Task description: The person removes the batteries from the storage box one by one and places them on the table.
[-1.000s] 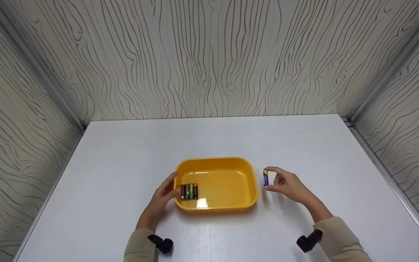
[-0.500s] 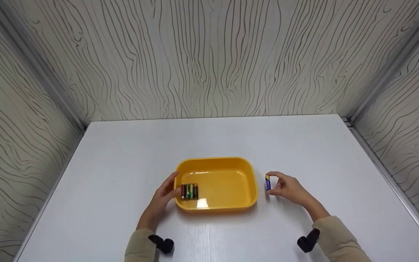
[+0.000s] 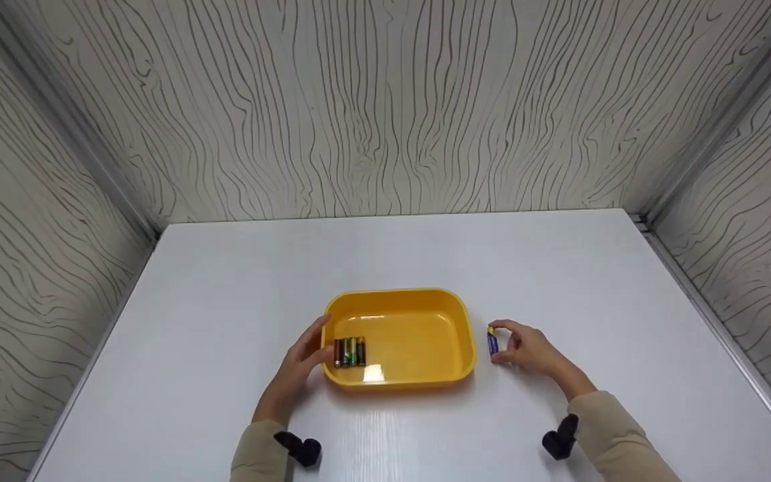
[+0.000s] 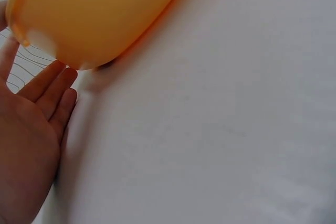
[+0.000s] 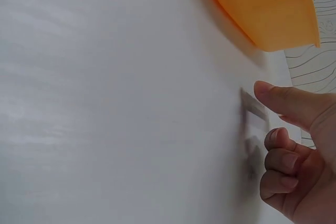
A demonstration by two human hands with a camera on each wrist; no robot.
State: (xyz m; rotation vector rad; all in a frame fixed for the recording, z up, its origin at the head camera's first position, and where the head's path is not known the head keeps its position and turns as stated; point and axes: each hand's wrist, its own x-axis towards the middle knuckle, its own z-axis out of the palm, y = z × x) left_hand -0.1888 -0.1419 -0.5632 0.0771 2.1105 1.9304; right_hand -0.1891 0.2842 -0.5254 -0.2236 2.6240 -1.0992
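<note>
A yellow plastic tray (image 3: 419,383) stands on the white table. My left hand (image 3: 297,358) grips its left end, the thumb over the rim and the other fingers against the outer wall; the left wrist view shows those fingers under the tray's rounded corner. Several batteries (image 3: 351,351), dark and green, lie side by side inside, right at the thumb. To the right of the tray, my right hand (image 3: 528,348) pinches a blue and yellow battery (image 3: 492,341) by its two ends between thumb and index finger, close over the table. In the right wrist view that battery is hidden behind the hand.
The white table (image 3: 225,281) surrounds the tray on all sides. Wood-grain panels (image 3: 385,114) rise behind it and at both sides, with grey metal posts at the corners. A black camera mount (image 3: 298,448) sits on each cuff.
My right hand has lowered the blue and yellow battery slightly toward me, near the tray's right side. The left hand, the tray and the batteries inside stay in place.
</note>
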